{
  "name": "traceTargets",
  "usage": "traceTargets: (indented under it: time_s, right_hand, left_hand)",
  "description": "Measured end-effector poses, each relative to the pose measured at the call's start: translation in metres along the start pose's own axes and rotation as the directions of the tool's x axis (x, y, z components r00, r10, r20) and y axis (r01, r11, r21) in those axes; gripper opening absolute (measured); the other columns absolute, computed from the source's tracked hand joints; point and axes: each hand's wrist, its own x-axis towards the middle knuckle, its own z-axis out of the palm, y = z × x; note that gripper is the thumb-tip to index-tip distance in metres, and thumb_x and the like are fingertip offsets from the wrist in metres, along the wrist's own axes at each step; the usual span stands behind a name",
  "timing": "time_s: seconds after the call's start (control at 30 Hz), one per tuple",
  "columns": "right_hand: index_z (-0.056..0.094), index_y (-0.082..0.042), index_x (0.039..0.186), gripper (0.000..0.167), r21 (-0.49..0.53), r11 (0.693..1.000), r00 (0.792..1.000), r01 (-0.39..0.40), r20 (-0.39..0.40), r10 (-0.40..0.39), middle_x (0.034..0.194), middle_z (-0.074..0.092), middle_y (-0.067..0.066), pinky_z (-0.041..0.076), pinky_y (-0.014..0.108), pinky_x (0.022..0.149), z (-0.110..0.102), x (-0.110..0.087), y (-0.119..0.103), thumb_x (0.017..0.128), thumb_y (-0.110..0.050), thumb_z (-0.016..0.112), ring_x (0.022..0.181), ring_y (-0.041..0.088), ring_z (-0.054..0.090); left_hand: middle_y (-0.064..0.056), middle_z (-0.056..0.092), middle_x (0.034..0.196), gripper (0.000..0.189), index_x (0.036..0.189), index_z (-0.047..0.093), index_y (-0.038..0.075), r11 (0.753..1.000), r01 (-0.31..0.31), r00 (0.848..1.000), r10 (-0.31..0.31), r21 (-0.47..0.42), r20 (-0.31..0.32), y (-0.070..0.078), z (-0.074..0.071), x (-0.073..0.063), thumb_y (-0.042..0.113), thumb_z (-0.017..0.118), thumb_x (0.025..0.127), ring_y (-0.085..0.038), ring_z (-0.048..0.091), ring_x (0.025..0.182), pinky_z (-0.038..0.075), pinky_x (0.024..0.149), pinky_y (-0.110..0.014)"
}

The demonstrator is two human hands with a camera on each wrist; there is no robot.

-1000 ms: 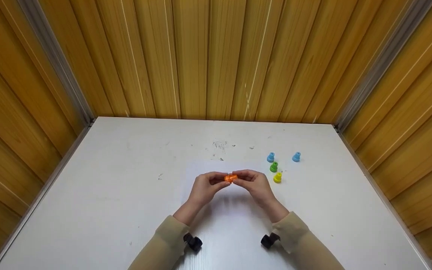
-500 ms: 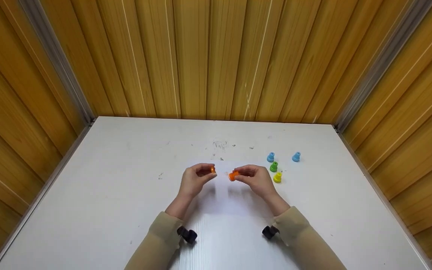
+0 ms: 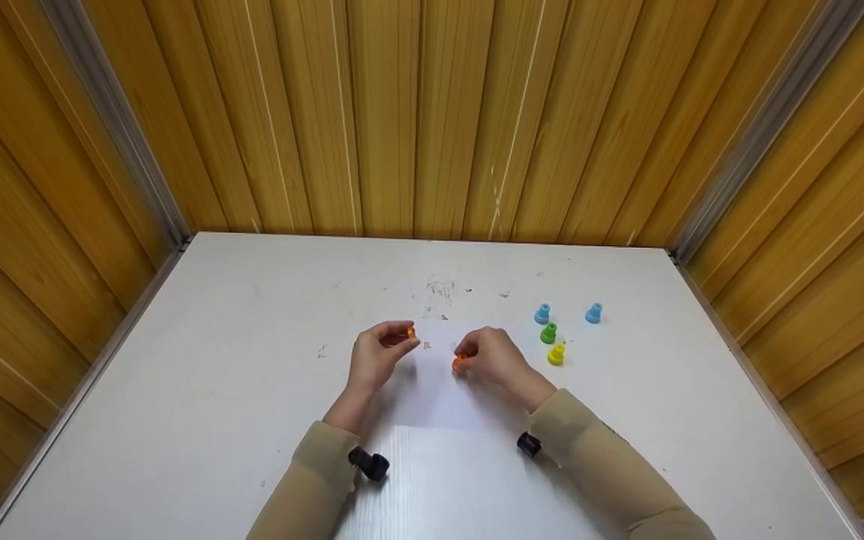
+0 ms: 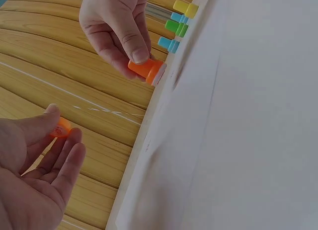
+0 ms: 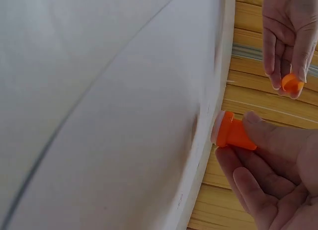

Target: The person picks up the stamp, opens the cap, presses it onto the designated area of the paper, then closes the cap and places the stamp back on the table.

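Note:
My right hand (image 3: 498,356) pinches a small orange stamp (image 5: 236,133) between thumb and fingers, its pale face turned down toward a sheet of white paper (image 3: 432,401). In the head view the stamp is low over the sheet's middle, partly hidden by the fingers. Off to the left, my left hand (image 3: 373,356) holds the orange cap (image 4: 60,127) at its fingertips. A reddish print shows on the cap's end in the left wrist view; the right wrist view shows its hollow side. A small reddish mark (image 3: 427,346) lies on the paper between the hands.
Right of the paper stand a yellow stamp (image 3: 556,355), a green stamp (image 3: 548,333) and two blue ones, the nearer a blue stamp (image 3: 543,313) and the other a blue stamp (image 3: 594,313). Wood-patterned walls (image 3: 379,120) enclose the white table (image 3: 199,360) at back and sides.
The orange cap and stamp, joined at first, have come apart. My left hand has moved left with the cap; my right hand has turned the stamp face down and brought it lower over the paper.

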Motion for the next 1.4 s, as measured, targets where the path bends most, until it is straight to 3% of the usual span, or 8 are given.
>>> traceTargets:
  time_s: [0.17, 0.3, 0.57, 1.17, 1.4]
  right_hand:
    - [0.079, -0.01, 0.091, 0.011, -0.049, 0.999, 0.999, 0.017, 0.03, -0.015, 0.085, 0.074, 0.0, 0.059, 0.033, 0.083, 0.006, 0.002, 0.002, 0.082, -0.007, 0.086, 0.082, 0.017, 0.062]
    - [0.078, -0.009, 0.088, 0.01, -0.088, 0.995, 0.999, 0.042, 0.034, -0.039, 0.083, 0.073, 0.0, 0.057, 0.034, 0.084, 0.008, 0.0, 0.002, 0.082, -0.006, 0.085, 0.082, 0.017, 0.061]
    - [0.075, -0.007, 0.088, 0.01, -0.143, 0.99, 1.0, 0.019, 0.025, -0.015, 0.085, 0.069, 0.004, 0.055, 0.034, 0.08, 0.013, 0.001, -0.005, 0.082, -0.002, 0.082, 0.082, 0.02, 0.059]
    - [0.074, -0.006, 0.092, 0.012, -0.201, 0.98, 1.0, -0.002, 0.017, 0.005, 0.087, 0.066, 0.006, 0.057, 0.036, 0.08, 0.019, 0.001, -0.013, 0.084, 0.003, 0.078, 0.084, 0.022, 0.059]
    - [0.074, -0.003, 0.088, 0.012, -0.271, 0.96, 0.997, 0.067, -0.013, -0.073, 0.083, 0.069, 0.007, 0.056, 0.039, 0.081, 0.018, 0.001, -0.013, 0.08, 0.004, 0.079, 0.082, 0.022, 0.059]
  left_hand:
    - [-0.011, 0.077, 0.109, 0.028, 0.115, 0.076, 0.006, 1.0, -0.007, 1.0, 0.007, 0.005, 0.001, -0.001, 0.0, 0.0, 0.007, 0.081, 0.088, -0.02, 0.071, 0.096, 0.062, 0.082, -0.025]
    - [-0.015, 0.077, 0.108, 0.028, 0.115, 0.076, 0.002, 1.0, -0.029, 1.0, 0.029, 0.0, 0.002, -0.003, 0.0, -0.001, 0.006, 0.081, 0.087, -0.023, 0.073, 0.096, 0.062, 0.08, -0.022]
    - [-0.017, 0.077, 0.107, 0.03, 0.116, 0.074, -0.002, 0.999, -0.036, 0.999, 0.036, -0.001, -0.014, -0.005, -0.001, 0.0, 0.005, 0.081, 0.087, -0.023, 0.073, 0.094, 0.059, 0.074, -0.018]
    - [-0.013, 0.076, 0.108, 0.032, 0.118, 0.075, 0.0, 1.0, 0.022, 0.999, -0.022, 0.008, -0.024, -0.008, -0.001, 0.0, 0.007, 0.081, 0.087, -0.018, 0.071, 0.092, 0.062, 0.078, -0.023]
    - [-0.014, 0.076, 0.107, 0.032, 0.118, 0.074, -0.001, 1.0, 0.011, 1.0, -0.01, 0.014, -0.027, -0.006, -0.001, 0.0, 0.006, 0.081, 0.087, -0.019, 0.071, 0.091, 0.06, 0.076, -0.021]
